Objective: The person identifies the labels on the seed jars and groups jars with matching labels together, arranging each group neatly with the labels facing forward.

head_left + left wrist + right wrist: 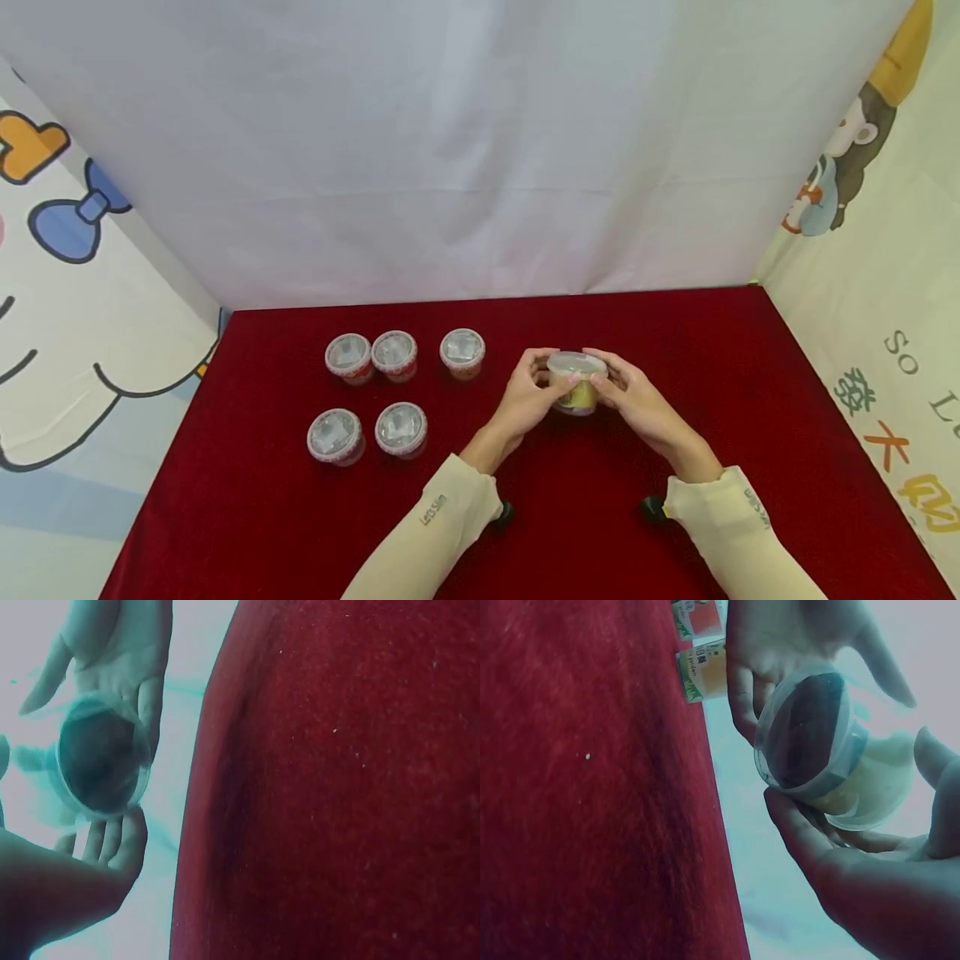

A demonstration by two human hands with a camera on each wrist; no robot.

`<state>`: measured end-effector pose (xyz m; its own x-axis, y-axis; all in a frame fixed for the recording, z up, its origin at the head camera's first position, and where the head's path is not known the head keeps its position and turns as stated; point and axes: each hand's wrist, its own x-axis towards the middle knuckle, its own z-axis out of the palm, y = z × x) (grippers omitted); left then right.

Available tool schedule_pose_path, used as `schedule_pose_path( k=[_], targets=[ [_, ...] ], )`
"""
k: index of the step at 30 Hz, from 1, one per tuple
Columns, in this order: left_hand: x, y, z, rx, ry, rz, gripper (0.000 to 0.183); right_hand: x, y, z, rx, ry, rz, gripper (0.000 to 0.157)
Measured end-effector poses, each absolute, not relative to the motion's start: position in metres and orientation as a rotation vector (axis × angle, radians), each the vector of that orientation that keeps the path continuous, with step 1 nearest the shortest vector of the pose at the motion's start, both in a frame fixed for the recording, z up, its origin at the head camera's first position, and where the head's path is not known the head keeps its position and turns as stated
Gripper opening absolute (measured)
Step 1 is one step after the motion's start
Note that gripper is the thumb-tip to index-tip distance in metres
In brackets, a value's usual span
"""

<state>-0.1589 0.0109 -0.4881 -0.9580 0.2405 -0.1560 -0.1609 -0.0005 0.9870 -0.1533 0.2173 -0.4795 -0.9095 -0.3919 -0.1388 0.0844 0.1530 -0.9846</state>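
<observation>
My left hand and right hand together grip a round clear plastic tub from its two sides. Both thumbs lie on the near side of its wall, while fingers reach round the sides. It has a pale translucent lid and a yellow label. Seen from the left wrist, the tub's dark round bottom faces the camera, raised above the cloth. In the right wrist view the tub is tilted, with my right hand below it and the left hand above.
Left of the hands, several similar lidded tubs stand on the red cloth. A tub in the back row is nearest my left hand; another tub stands nearer in front. A white curtain closes off the back, with printed cloth on both sides.
</observation>
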Motion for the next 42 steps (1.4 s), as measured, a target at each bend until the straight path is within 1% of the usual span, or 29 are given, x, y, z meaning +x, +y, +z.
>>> schedule_pose_path(
  k=[7,18,22,29,38,42],
  targets=[
    [-0.16,0.008,-0.488,0.121,1.958,2.042,0.051,-0.155,0.219,-0.478,-0.297,2.047,-1.832,0.064],
    [-0.157,0.008,-0.484,-0.009,2.029,2.077,0.052,-0.153,0.211,-0.474,-0.281,2.081,-1.81,0.063],
    [-0.156,0.006,-0.485,0.019,2.012,2.065,0.052,-0.153,0.212,-0.475,-0.283,2.042,-1.826,0.064],
    [-0.155,0.002,-0.488,0.073,1.933,2.058,0.052,-0.154,0.212,-0.479,-0.315,1.946,-1.911,0.062],
    [-0.154,0.005,-0.488,-0.043,2.0,2.099,0.049,-0.151,0.206,-0.477,-0.311,2.07,-1.841,0.063],
    [-0.153,0.004,-0.488,-0.044,2.002,2.082,0.049,-0.151,0.205,-0.475,-0.313,2.111,-1.784,0.064]
  ],
)
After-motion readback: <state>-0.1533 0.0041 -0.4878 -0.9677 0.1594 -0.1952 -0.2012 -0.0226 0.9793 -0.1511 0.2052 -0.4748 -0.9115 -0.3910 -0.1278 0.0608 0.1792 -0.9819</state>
